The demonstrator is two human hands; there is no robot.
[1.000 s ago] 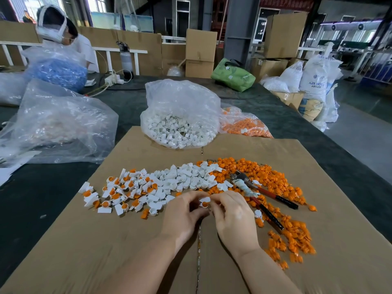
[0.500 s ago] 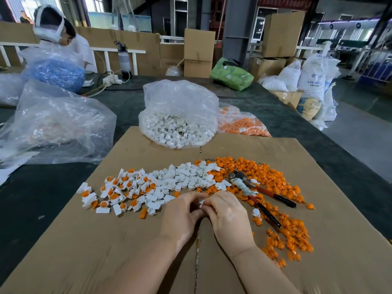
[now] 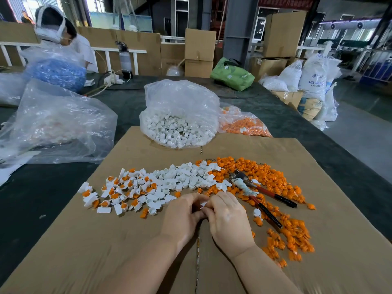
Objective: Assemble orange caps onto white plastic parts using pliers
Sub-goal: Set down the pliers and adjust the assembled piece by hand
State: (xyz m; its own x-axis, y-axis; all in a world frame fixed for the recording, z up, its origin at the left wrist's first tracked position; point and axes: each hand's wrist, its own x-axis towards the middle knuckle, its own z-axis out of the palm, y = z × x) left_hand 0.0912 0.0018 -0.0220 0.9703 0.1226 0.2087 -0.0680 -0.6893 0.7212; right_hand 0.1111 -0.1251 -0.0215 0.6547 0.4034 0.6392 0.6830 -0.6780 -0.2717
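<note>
My left hand (image 3: 182, 217) and my right hand (image 3: 229, 217) meet at the middle of the cardboard sheet (image 3: 106, 262), and together their fingertips pinch one small white plastic part (image 3: 203, 204). Only a white corner of it shows between the fingers, so I cannot see whether a cap sits in it. Loose white parts (image 3: 186, 175) lie in a heap just beyond my hands. Orange caps (image 3: 284, 225) spread to the right. Assembled white parts with orange caps (image 3: 114, 192) lie to the left. The pliers (image 3: 263, 196), with red and black handles, rest among the caps, untouched.
A clear bag of white parts (image 3: 178, 124) stands at the cardboard's far edge, with a bag of orange caps (image 3: 244, 124) beside it. Big clear bags (image 3: 59, 124) lie at the left on the dark table (image 3: 31, 198). A person (image 3: 57, 32) sits at the far left. Boxes and sacks stand behind.
My hands have stayed together over the same spot and closed tighter round the white part. The orange that showed between my fingers a second ago is now hidden.
</note>
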